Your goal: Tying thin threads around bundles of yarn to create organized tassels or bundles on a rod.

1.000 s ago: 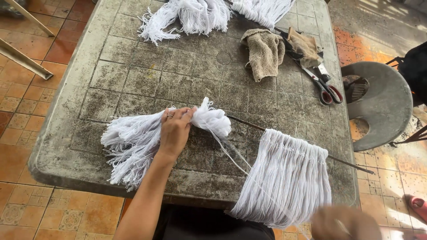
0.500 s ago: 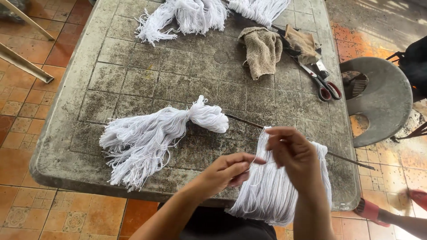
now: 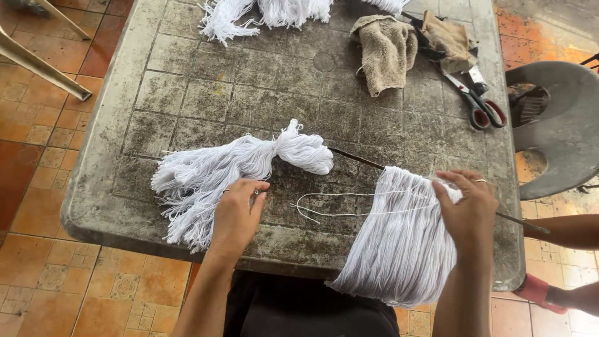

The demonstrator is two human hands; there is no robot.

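1. My left hand rests on the table at the near edge of the tied yarn bundle, fingers curled down on a few strands; I cannot tell if it pinches them.
2. My right hand grips the top right of the yarn fringe, which hangs from a thin rod and drapes over the table's near edge.
3. My hands are well apart. A loose strand loops between them across the fringe's top.
4. I judge I am lacing that strand along the fringe; next I must draw it taut without tangling it.
5. Farther off lie more yarn, two cloths, and scissors. A grey chair stands to the right.
6. Another person's arm reaches in at the right, close to the rod's end; it could crowd my pull.
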